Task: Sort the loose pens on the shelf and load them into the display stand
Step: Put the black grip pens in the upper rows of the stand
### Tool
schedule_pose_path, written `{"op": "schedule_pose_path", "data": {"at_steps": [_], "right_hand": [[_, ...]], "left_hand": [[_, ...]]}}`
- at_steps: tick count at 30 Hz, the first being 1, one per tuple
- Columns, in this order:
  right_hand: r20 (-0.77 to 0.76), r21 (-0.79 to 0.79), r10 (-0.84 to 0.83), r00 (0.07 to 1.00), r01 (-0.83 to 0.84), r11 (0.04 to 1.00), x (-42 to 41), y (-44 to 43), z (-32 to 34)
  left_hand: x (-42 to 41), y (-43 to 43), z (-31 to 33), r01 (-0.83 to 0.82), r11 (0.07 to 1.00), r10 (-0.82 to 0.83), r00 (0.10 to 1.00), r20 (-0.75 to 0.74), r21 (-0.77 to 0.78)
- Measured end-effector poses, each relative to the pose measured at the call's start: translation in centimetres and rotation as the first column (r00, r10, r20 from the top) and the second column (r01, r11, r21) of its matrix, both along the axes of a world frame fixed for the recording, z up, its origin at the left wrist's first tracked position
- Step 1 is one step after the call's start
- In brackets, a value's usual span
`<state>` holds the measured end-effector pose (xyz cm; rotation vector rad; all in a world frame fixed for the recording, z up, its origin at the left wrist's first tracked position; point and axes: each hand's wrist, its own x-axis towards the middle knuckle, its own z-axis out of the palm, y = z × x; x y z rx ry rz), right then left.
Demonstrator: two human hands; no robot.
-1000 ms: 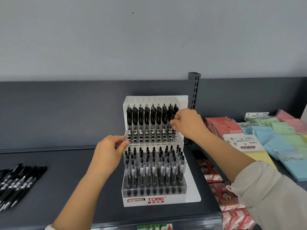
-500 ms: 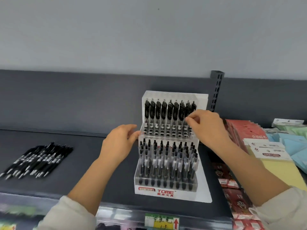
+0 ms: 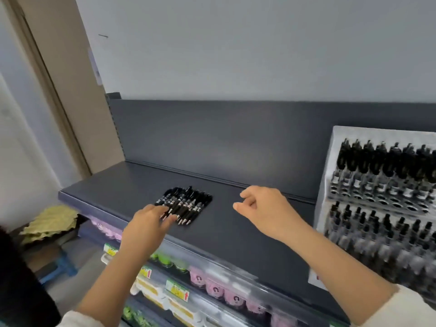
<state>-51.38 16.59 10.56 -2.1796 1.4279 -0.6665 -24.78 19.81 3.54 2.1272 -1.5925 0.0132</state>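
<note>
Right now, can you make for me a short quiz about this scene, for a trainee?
1. True or false: the right hand holds a pen.
2. Which hand is at the loose pens on the shelf? A. left B. right C. both
3. Fill in: the stand is to the ___ of the loose pens.
Key: 1 false, it holds nothing. 2 A, the left hand. 3 right.

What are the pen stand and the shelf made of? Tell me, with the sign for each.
Pen stand: probably translucent plastic, glossy; pens show through its front.
Shelf: likely painted metal, matte dark grey; smooth, even surface with faint sheen.
</note>
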Motion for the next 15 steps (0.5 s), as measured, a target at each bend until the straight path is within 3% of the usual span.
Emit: {"op": "schedule_pose_path", "data": {"at_steps": [6, 11, 15], "right_hand": [[-0.133, 0.293, -0.057, 0.989, 0.094, 0.952, 8.1, -6.4, -5.7], [-0.151, 0.372, -0.221, 0.964, 0.263, 0.890, 14.9, -10.7, -8.4], [-0.182, 0.410, -0.333, 0.925, 0.379, 0.830, 18.2, -12.4, -9.3]], "left_hand": [[9.0, -5.1, -1.8, 0.047, 0.994, -0.047, 0.999, -0.002, 0.093], [13.8, -11.2, -3.2, 0.118, 0.965, -0.128, 0.991, 0.025, 0.234], [15.4, -15.1, -4.6, 0.233, 0.892, -0.230, 0.972, -0.056, 0.387]]}}
